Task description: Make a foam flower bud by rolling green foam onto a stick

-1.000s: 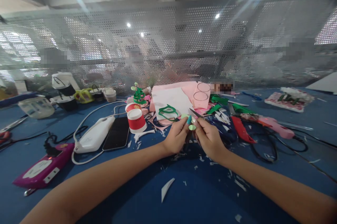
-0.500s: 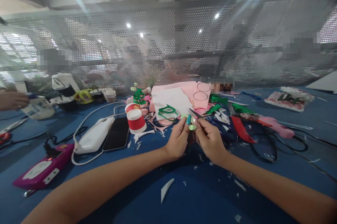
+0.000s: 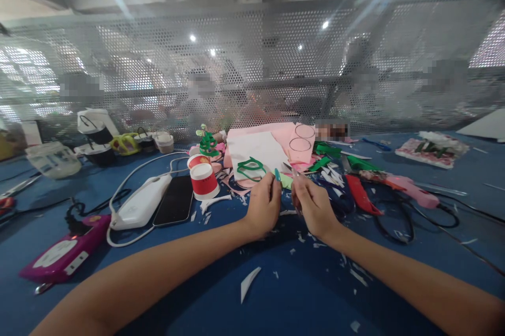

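Near the middle of the table, my left hand (image 3: 263,209) is closed, its thumb pressed to the curled fingers. What it pinches is hidden. Across a small gap, my right hand (image 3: 315,209) is closed around a pointed metal blade (image 3: 289,167); its handle is covered by the fingers, so I cannot tell whether it belongs to scissors or a knife. Light green paper (image 3: 286,182) shows between the two hands, just behind the fingertips. Beyond them lies white paper (image 3: 260,149) with a green loop-shaped strip (image 3: 251,169) on it.
Left of my hands stand a red-and-white paper cup (image 3: 204,182), a black phone (image 3: 174,201), a white power bank (image 3: 142,203) and a purple power strip (image 3: 65,252). A green paper plant (image 3: 208,144) stands behind. Rightward lie a red-handled cutter (image 3: 362,194) and a pink glue gun (image 3: 414,191).
My hands have moved slightly apart, and the small light green piece between their fingertips no longer shows there. Another person's hand at the far left has left the jar.
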Tool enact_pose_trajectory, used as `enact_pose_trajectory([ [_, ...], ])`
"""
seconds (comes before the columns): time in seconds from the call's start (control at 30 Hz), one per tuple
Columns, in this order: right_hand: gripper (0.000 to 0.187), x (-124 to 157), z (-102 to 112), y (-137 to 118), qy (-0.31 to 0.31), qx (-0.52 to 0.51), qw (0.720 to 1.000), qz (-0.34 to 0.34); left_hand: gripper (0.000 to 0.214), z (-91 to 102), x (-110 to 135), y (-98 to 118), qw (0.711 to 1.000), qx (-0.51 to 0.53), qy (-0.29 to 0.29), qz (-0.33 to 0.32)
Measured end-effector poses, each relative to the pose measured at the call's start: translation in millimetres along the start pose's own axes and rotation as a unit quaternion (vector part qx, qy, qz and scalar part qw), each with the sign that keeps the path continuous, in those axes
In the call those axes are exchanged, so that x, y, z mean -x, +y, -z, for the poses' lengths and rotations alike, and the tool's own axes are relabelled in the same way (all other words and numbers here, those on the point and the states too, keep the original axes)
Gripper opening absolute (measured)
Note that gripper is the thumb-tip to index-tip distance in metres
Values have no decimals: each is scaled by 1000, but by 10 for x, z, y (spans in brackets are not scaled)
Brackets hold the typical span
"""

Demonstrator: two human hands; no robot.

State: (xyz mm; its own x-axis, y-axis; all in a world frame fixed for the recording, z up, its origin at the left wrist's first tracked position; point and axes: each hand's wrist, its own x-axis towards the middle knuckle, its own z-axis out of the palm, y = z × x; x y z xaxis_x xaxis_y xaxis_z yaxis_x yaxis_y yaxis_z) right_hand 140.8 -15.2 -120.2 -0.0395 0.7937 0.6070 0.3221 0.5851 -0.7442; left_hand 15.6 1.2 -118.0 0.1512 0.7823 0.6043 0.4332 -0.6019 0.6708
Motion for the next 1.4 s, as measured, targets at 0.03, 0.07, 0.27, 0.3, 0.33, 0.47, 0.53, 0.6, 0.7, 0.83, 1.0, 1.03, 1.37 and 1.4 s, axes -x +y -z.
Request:
enact_pose_trajectory([
  [0.03, 32, 0, 9, -17, -10, 32, 999, 16, 24, 7, -3, 11, 1000, -23, -6, -10],
  [0.07, 29, -1, 14, -36, -18, 63, 997, 31, 24, 13, -5, 22, 999, -37, -13, -19],
  [0.27, 28, -15, 6, -68, -26, 146, 986, 73, 23, 19, -5, 43, 998, -52, -25, -20],
  [0.3, 28, -17, 4, -61, -26, 152, 985, 77, 23, 19, -5, 40, 998, -53, -24, -17],
  [0.33, 28, -19, 3, -54, -27, 157, 984, 79, 23, 18, -4, 36, 998, -53, -24, -15],
  [0.47, 27, -25, 6, -33, -23, 182, 979, 85, 24, 9, 2, 23, 997, -71, -26, -22],
  [0.53, 26, -27, 8, -27, -19, 195, 977, 82, 22, 2, 8, 17, 995, -92, -21, -35],
  [0.6, 26, -29, 8, -20, -19, 210, 974, 79, 20, -6, 14, 13, 993, -112, -21, -43],
  [0.7, 26, -30, 4, -10, -22, 233, 969, 82, 20, -14, 17, 10, 989, -138, -27, -42],
  [0.83, 26, -28, -1, -4, -20, 243, 965, 91, 20, -14, 23, 14, 985, -170, -24, -32],
  [1.0, 25, -24, -10, -1, -20, 243, 966, 89, 20, -15, 33, 23, 980, -194, -25, -30],
  [1.03, 25, -22, -12, 0, -19, 246, 965, 88, 20, -15, 35, 24, 980, -196, -26, -33],
  [1.37, 24, 2, -46, 2, -10, 241, 966, 98, 20, -30, 49, -20, 972, -224, -5, -65],
  [1.4, 24, 5, -46, 0, -11, 240, 966, 97, 20, -31, 53, -24, 971, -227, -3, -69],
])
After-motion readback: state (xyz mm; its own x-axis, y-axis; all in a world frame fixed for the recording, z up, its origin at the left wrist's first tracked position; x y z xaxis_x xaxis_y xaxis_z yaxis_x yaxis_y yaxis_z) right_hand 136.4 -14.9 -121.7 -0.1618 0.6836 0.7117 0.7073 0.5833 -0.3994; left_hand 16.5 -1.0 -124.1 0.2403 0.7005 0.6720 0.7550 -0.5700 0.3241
